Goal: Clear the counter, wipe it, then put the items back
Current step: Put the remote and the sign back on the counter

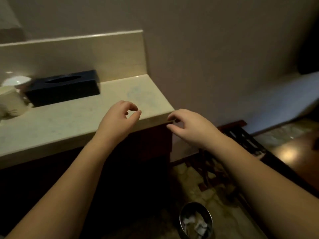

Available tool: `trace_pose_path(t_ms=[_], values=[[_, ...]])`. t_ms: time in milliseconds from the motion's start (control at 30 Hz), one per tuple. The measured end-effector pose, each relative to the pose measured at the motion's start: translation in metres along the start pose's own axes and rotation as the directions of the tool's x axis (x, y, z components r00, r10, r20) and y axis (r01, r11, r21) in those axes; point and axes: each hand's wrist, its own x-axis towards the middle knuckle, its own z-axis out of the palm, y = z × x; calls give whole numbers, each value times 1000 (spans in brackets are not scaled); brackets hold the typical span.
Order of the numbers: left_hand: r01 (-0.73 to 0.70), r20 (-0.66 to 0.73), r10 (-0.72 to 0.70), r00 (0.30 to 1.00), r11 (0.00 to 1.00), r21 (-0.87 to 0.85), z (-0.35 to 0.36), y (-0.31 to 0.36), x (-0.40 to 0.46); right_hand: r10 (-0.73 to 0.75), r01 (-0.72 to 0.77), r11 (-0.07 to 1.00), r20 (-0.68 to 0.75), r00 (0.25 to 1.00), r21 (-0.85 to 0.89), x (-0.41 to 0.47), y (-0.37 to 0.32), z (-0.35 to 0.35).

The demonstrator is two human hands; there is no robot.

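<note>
Dim bathroom; beige stone counter (69, 121) with raised backsplash (72, 54), dark cabinet below.

Left hand (119, 118): fingers loosely curled, thumb near forefinger, holding nothing, above counter's near right edge.

Right hand (188, 126): fingers loosely curled, empty, just right of counter's corner.

Black tissue box (63, 87): on counter, far left, against backsplash.

White cups (12, 95): left of box, blurred.

Metal waste bin (196, 221): on floor, near, paper scraps inside.
</note>
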Motion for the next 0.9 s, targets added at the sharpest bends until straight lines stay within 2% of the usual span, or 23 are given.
trace_pose_path(t_ms=[100,200,400,600,733,900], values=[[-79,46,81,996,996,-52,52,43,-30,90,-89,996,30,996,-4,-68,47,-5],[-101,158,106,982,994,-43,105,80,-56,200,-199,980,66,977,-24,-134,90,-2],[-144,378,173,910,984,-103,188,143,-99,430,-431,902,104,897,-14,-256,153,-7],[-258,507,313,803,950,-177,250,201,-125,618,-622,783,139,774,-17,-352,193,-20],[-329,590,392,706,919,-216,285,231,-134,723,-727,686,118,681,-7,-406,213,-22],[-396,658,429,619,894,-210,330,260,-137,839,-844,536,96,536,21,-462,237,-25]])
